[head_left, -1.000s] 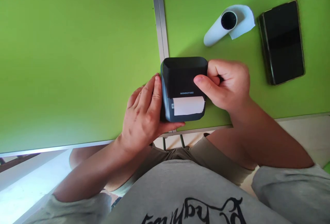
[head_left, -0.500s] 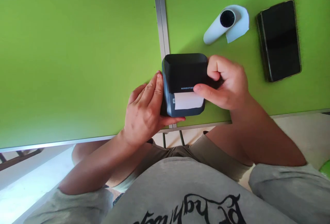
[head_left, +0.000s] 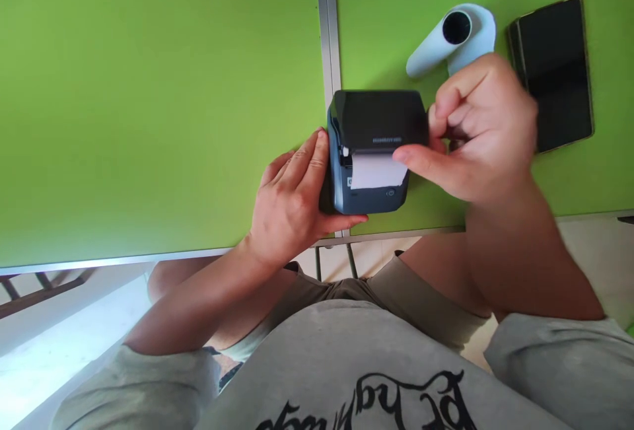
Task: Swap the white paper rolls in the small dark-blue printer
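A dark label printer (head_left: 369, 204) stands near the table's front edge, its black lid (head_left: 379, 116) raised a little at the front. A strip of white label paper (head_left: 376, 172) hangs out over the front face from under the lid. My left hand (head_left: 292, 202) grips the printer's left side, fingers along the wall and thumb across the front. At the lid's right front corner is my right hand (head_left: 483, 133), its thumb on the lid's edge by the paper and its other fingers curled at the side; the exact finger contact is partly hidden.
Behind the printer on the right lies a white paper roll (head_left: 430, 52) with a loose end. A black phone-like device (head_left: 557, 73) rests farther right, partly behind my right hand. A metal seam (head_left: 327, 20) crosses the green table (head_left: 163, 100).
The printer's lid has come up at its front, baring a gap and the power button below the paper. My right hand has moved up and right. The whole view has shifted slightly.
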`<action>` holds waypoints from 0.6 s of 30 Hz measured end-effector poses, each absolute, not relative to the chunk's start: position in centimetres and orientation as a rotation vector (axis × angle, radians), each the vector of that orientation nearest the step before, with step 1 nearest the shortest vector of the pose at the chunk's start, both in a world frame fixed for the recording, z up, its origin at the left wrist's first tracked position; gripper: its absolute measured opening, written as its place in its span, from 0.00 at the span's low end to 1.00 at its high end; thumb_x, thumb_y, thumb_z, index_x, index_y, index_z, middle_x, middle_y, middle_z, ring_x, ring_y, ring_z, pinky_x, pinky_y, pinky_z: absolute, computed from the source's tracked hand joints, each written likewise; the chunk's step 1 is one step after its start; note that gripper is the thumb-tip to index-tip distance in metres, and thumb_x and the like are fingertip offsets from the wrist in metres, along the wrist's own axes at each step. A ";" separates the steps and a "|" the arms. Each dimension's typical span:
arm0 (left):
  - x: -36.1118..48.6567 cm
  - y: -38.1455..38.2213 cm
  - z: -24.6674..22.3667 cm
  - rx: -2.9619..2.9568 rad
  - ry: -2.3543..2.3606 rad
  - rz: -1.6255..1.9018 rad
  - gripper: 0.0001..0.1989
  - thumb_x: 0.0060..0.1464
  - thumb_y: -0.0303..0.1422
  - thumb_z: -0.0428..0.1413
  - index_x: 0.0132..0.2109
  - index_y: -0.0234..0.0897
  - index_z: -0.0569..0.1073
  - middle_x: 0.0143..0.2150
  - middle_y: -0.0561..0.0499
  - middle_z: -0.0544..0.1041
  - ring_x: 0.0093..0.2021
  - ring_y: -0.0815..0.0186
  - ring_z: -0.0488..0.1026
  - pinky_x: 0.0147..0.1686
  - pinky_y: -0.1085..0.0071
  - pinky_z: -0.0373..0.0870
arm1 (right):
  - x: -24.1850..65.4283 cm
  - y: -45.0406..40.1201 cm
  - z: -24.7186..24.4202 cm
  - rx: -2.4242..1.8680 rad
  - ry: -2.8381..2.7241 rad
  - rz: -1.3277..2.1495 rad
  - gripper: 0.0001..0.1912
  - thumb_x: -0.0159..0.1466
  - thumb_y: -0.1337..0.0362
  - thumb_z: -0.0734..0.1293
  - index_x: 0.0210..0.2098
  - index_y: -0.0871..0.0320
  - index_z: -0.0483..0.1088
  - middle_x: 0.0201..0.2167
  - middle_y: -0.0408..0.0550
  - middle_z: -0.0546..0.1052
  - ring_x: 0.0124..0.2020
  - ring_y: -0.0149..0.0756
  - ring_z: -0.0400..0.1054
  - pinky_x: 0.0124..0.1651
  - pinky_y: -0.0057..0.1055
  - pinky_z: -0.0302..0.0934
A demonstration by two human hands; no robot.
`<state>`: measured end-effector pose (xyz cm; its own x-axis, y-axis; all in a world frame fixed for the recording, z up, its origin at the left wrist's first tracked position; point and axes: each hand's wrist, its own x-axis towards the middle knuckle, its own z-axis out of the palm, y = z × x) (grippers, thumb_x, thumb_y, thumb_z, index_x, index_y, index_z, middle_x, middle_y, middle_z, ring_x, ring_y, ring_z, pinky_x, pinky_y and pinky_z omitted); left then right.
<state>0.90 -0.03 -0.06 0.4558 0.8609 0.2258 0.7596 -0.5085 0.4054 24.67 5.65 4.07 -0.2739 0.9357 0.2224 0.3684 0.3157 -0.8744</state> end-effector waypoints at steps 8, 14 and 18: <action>1.0 -0.1 0.0 2.417 1.405 0.600 0.57 0.56 0.69 0.50 0.76 0.29 0.52 0.70 0.31 0.68 0.69 0.48 0.70 0.66 0.58 0.66 | 23.2 6.6 5.5 -1.223 -1.650 0.572 0.19 0.66 0.61 0.70 0.27 0.50 0.55 0.26 0.40 0.68 0.27 0.32 0.70 0.29 0.36 0.53; 1.2 -0.2 0.2 2.446 1.425 0.539 0.54 0.60 0.65 0.49 0.75 0.24 0.51 0.70 0.30 0.68 0.69 0.48 0.69 0.66 0.58 0.64 | 22.7 7.2 6.0 -1.554 -2.194 0.442 0.08 0.63 0.62 0.69 0.29 0.54 0.67 0.26 0.43 0.77 0.25 0.33 0.67 0.33 0.35 0.53; 1.3 -0.1 0.3 2.480 1.432 0.516 0.53 0.62 0.65 0.47 0.75 0.24 0.51 0.69 0.30 0.69 0.68 0.49 0.70 0.66 0.59 0.63 | 22.2 7.2 6.7 -1.672 -2.393 0.403 0.02 0.59 0.65 0.71 0.33 0.54 0.75 0.21 0.42 0.71 0.22 0.30 0.54 0.29 0.33 0.41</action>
<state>1.29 -0.14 0.35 0.4598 0.8685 0.1850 0.7870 -0.4951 0.3682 22.22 7.24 6.66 -0.3435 0.9392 0.0035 0.8862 0.3253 -0.3300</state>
